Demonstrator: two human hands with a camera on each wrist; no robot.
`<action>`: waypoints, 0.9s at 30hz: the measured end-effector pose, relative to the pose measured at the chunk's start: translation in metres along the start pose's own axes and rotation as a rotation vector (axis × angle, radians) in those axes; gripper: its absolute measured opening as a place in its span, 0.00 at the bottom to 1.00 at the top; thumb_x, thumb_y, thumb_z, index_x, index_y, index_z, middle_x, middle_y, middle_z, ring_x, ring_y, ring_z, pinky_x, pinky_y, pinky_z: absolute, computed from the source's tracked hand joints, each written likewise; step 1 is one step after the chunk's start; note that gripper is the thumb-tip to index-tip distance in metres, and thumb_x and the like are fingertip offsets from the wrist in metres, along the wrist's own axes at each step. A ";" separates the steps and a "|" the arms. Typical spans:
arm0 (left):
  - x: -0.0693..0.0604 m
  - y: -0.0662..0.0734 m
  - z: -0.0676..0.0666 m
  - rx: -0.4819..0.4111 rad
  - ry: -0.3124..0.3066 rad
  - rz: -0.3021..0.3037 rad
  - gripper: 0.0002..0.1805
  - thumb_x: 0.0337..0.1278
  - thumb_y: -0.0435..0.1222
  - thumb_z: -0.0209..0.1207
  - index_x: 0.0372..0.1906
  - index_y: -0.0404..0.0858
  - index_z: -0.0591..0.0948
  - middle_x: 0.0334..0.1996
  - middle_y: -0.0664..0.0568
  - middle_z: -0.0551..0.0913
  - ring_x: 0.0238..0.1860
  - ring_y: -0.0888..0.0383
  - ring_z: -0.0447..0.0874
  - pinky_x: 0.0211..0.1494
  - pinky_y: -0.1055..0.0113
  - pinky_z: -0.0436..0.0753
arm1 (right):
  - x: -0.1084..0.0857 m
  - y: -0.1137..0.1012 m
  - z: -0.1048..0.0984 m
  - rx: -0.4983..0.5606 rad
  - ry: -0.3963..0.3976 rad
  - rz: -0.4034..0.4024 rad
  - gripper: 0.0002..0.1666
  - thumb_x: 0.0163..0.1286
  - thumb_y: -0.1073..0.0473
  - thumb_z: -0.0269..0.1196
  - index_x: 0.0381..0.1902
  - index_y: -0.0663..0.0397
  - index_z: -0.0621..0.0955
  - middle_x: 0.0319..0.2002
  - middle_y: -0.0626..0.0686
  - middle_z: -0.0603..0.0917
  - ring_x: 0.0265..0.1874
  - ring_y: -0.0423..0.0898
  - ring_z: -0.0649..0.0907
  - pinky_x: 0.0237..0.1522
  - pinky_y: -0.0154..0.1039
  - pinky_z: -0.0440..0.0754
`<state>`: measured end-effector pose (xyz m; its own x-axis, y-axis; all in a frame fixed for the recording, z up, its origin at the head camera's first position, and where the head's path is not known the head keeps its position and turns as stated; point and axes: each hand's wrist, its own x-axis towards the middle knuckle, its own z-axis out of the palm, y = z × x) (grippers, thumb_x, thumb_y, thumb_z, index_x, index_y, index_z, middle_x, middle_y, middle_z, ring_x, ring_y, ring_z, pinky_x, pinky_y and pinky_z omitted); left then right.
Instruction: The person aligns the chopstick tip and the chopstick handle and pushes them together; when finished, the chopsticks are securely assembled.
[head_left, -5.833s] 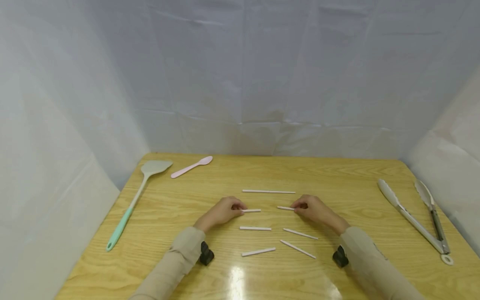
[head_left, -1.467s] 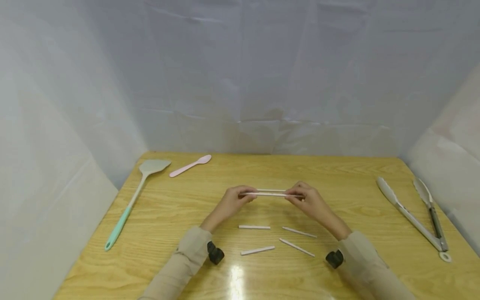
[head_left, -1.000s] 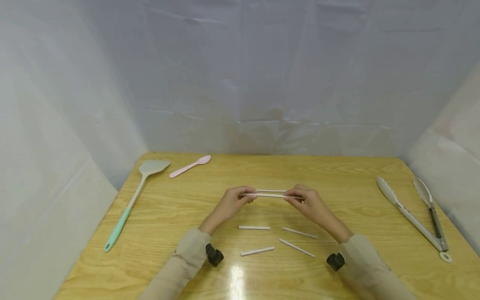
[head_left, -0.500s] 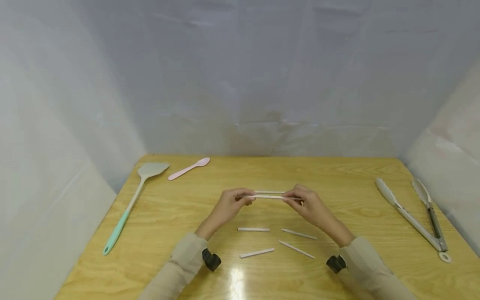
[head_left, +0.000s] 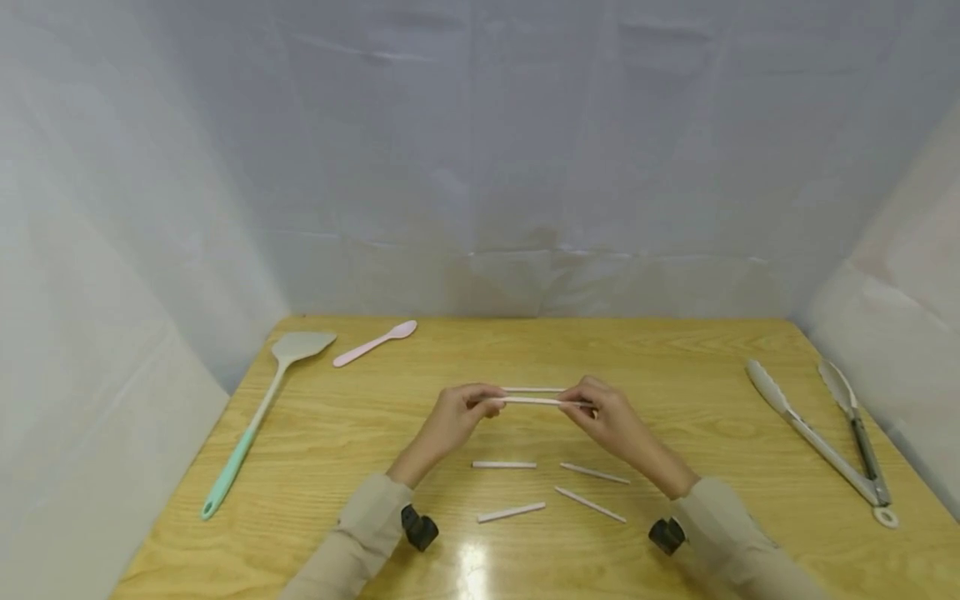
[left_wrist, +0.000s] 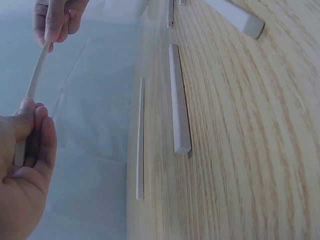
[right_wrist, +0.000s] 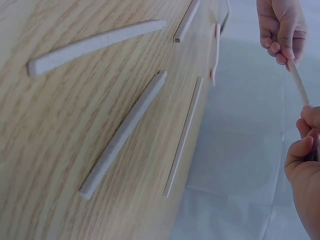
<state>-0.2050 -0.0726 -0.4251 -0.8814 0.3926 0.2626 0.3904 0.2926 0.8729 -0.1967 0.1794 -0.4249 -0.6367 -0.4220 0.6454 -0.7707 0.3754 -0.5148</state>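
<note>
Both hands hold a thin white stick (head_left: 531, 402) level above the table, one at each end. My left hand (head_left: 452, 417) pinches its left end between thumb and fingers; my right hand (head_left: 611, 417) pinches the right end. Fingers hide the ends, and I cannot tell whether it is one piece or two end to end. In the left wrist view the stick (left_wrist: 37, 75) looks slightly bent. A long thin stick (head_left: 532, 389) lies on the table just behind it. Nearer me lie several short sticks: two at left (head_left: 504, 465) (head_left: 512, 512), two slanted at right (head_left: 595, 473) (head_left: 590, 505).
A spatula with a green handle (head_left: 238, 467) lies at the left of the wooden table (head_left: 637, 358), a pink spoon (head_left: 375, 343) at the back left. Open metal tongs (head_left: 825, 450) lie at the right. White cloth (head_left: 510, 167) hangs behind and at both sides.
Earlier each hand held a separate short piece near the table. The hands have since come closer together and lifted, with a stick spanning them. Over the last second they hold nearly the same pose.
</note>
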 end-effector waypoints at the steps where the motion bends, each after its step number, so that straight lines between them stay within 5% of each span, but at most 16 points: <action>1: 0.000 0.000 0.000 0.002 0.001 -0.002 0.11 0.63 0.30 0.56 0.45 0.30 0.83 0.38 0.40 0.86 0.39 0.48 0.85 0.43 0.70 0.82 | 0.000 0.000 0.001 0.001 0.001 0.001 0.10 0.54 0.77 0.65 0.34 0.65 0.84 0.24 0.48 0.75 0.21 0.34 0.67 0.20 0.28 0.69; 20: -0.002 0.001 0.007 0.028 0.053 0.013 0.09 0.61 0.28 0.57 0.43 0.27 0.83 0.35 0.39 0.86 0.36 0.48 0.85 0.40 0.67 0.83 | -0.001 -0.001 0.003 -0.013 0.012 0.003 0.09 0.55 0.77 0.65 0.33 0.65 0.83 0.24 0.48 0.74 0.21 0.36 0.68 0.20 0.29 0.68; 27: -0.001 -0.002 0.009 0.056 0.030 -0.009 0.09 0.61 0.28 0.57 0.43 0.29 0.83 0.35 0.41 0.86 0.36 0.50 0.85 0.40 0.72 0.82 | -0.005 0.007 0.005 -0.023 -0.013 0.006 0.08 0.55 0.77 0.65 0.34 0.66 0.83 0.24 0.48 0.74 0.21 0.35 0.67 0.20 0.28 0.68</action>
<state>-0.2024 -0.0658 -0.4314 -0.8921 0.3639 0.2679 0.3961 0.3444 0.8512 -0.1986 0.1797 -0.4344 -0.6415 -0.4302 0.6352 -0.7663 0.3971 -0.5050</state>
